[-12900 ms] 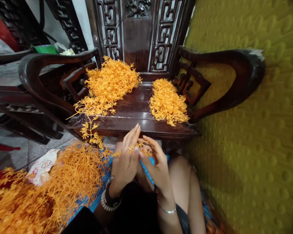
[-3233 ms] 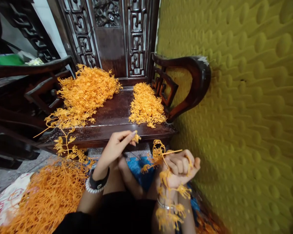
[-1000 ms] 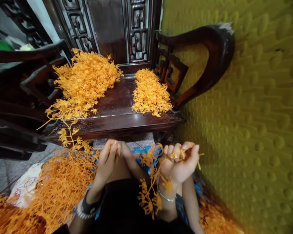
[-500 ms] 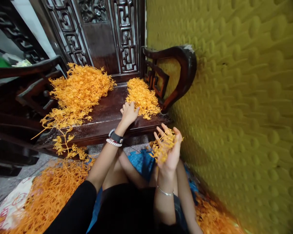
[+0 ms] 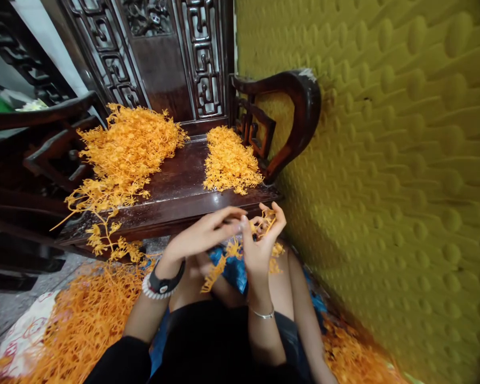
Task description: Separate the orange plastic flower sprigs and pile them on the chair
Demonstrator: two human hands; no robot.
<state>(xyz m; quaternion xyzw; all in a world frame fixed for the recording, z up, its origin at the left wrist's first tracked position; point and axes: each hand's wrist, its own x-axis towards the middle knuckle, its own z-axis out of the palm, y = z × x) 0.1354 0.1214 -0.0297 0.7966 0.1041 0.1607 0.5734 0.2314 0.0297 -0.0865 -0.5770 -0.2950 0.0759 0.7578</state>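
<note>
orange sprig [image 5: 264,226] in curled right hand [image 5: 260,242], left hand [image 5: 202,234] fingertips pinching it

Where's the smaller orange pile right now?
In the head view, the smaller orange pile lies on the right side of the wooden chair seat, beside the right armrest and beyond the right hand.

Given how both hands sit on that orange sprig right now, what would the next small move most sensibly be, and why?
Probably a pinch-and-pull: the left hand has its fingertips at the orange sprig cupped in the right hand, so plucking off one small piece seems next. The small pile of loose bits on the chair seat suggests where it might go.
</note>
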